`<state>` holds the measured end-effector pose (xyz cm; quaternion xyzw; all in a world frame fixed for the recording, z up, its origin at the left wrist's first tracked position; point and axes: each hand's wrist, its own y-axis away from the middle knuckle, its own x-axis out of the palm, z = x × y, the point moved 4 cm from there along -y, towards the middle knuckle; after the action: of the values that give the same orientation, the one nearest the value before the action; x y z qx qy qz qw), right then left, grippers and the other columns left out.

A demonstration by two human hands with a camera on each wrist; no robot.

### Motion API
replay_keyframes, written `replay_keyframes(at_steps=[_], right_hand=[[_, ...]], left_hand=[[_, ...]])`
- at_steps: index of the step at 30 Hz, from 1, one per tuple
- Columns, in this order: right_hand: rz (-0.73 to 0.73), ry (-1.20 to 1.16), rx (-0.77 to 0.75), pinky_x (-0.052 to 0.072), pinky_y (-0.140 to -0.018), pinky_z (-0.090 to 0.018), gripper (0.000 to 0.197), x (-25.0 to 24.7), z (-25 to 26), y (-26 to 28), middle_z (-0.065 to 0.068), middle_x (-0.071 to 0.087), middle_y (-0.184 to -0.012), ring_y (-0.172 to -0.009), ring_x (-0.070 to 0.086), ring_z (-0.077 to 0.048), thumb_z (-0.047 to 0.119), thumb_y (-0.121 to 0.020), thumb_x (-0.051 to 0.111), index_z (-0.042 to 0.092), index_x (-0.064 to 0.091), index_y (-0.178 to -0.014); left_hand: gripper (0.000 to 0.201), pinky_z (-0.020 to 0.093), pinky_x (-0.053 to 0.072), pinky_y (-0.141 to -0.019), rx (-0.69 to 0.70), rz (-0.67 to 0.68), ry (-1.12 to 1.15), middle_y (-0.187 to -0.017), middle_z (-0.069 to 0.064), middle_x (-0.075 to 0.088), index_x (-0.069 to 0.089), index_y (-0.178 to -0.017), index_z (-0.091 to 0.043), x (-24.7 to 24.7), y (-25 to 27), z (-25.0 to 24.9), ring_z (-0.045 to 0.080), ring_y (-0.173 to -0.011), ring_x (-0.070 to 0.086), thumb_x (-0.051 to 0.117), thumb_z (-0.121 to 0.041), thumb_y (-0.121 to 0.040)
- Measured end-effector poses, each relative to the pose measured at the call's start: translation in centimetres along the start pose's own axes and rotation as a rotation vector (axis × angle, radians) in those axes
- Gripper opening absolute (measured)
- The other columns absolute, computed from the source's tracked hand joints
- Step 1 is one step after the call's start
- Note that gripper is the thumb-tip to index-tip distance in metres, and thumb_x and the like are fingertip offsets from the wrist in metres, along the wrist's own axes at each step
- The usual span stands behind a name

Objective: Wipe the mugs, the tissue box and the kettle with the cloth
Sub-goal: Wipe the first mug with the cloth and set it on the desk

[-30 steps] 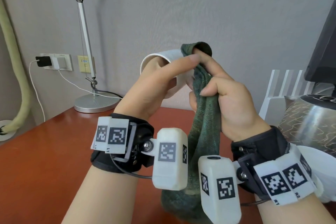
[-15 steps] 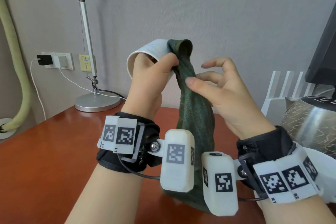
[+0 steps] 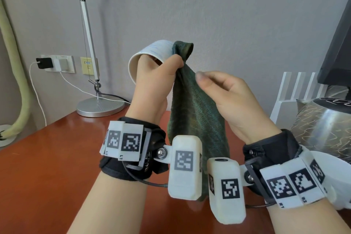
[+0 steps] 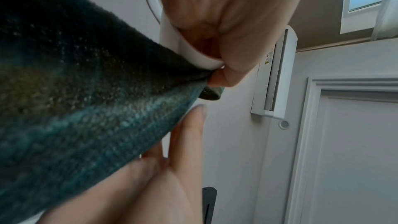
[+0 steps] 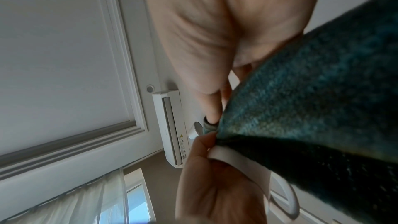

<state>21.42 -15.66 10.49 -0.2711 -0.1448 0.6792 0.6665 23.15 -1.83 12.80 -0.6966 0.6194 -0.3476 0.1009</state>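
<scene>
Two hands are raised above a reddish-brown wooden table, working on one mug and one cloth. Behind the table stands a grey wall with a socket panel and a plugged-in charger. At the right edge sits a metallic kettle with a wavy pattern and a black lid, beside a white slatted rack and under a dark screen edge. A desk lamp rises from a round metal base at the back left of the table, and a pale green hose curves down the far left.

The dark green cloth hangs vertically between the two wrists, its top edge bunched against the mug and its lower end hidden behind the wrist-mounted cameras. The left hand holds the white mug tipped on its side, mouth toward the viewer, with fingers inside it and the thumb pinching the cloth against the rim; the left wrist view confirms the cloth trapped between thumb and white rim. The right hand is just right of the cloth with loosely bent, unclenched fingers, its thumb tip near the fabric; in the right wrist view its fingertips lie against the cloth's upper edge, without a clear grip. The hands are close together, separated only by the cloth.
</scene>
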Motion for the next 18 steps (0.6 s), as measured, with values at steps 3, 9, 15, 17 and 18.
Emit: replay_keyframes(at_steps=[3,9,15,17,18], right_hand=[[0.067,0.063,0.134,0.048,-0.09,-0.058,0.069,0.0,-0.9,-0.1,-0.032,0.06,-0.109,-0.09,0.066,-0.038,0.06,-0.088,0.053,-0.007,0.061,-0.101],[-0.08,-0.121,0.054,0.052,-0.06,-0.02,0.003,-0.9,-1.0,-0.2,0.001,0.071,-0.069,-0.063,0.067,-0.009,0.009,-0.082,0.071,0.01,0.071,-0.08],[-0.102,0.038,-0.069,0.053,-0.069,-0.04,0.011,-0.6,-0.8,-0.2,-0.017,0.07,-0.083,-0.072,0.061,-0.02,0.022,-0.092,0.064,0.028,0.071,-0.085],[-0.168,0.104,-0.184,0.051,-0.072,-0.023,0.014,-0.7,-0.5,-0.1,-0.004,0.071,-0.086,-0.078,0.063,-0.009,0.021,-0.091,0.065,0.034,0.07,-0.089],[-0.207,0.138,-0.234,0.049,-0.074,-0.019,0.014,-0.9,-0.2,-0.1,0.0,0.071,-0.088,-0.08,0.063,-0.007,0.021,-0.09,0.067,0.034,0.069,-0.089]], left_hand=[[0.032,0.033,0.044,-0.068,0.004,0.007,0.009,-0.083,0.011,0.051,0.058,-0.095,0.001,0.0,0.0,0.0,0.018,-0.076,0.053,0.058,-0.005,-0.064],[0.021,0.024,0.047,-0.061,0.02,-0.018,0.009,-0.078,0.009,0.053,0.058,-0.095,0.001,-0.4,-0.2,0.2,0.015,-0.07,0.056,0.058,0.003,-0.074],[0.012,0.025,0.044,-0.06,0.014,-0.012,-0.015,-0.069,0.006,0.05,0.055,-0.085,0.0,-0.7,-0.5,0.6,0.014,-0.065,0.052,0.056,0.002,-0.073],[0.012,0.021,0.042,-0.055,0.002,-0.03,-0.035,-0.058,-0.003,0.049,0.05,-0.075,-0.003,-0.9,-0.6,0.6,0.008,-0.054,0.048,0.055,0.008,-0.079],[0.014,0.02,0.042,-0.054,-0.007,-0.044,-0.045,-0.058,-0.003,0.049,0.051,-0.076,-0.002,-1.0,-0.6,0.6,0.007,-0.053,0.048,0.053,0.01,-0.082]])
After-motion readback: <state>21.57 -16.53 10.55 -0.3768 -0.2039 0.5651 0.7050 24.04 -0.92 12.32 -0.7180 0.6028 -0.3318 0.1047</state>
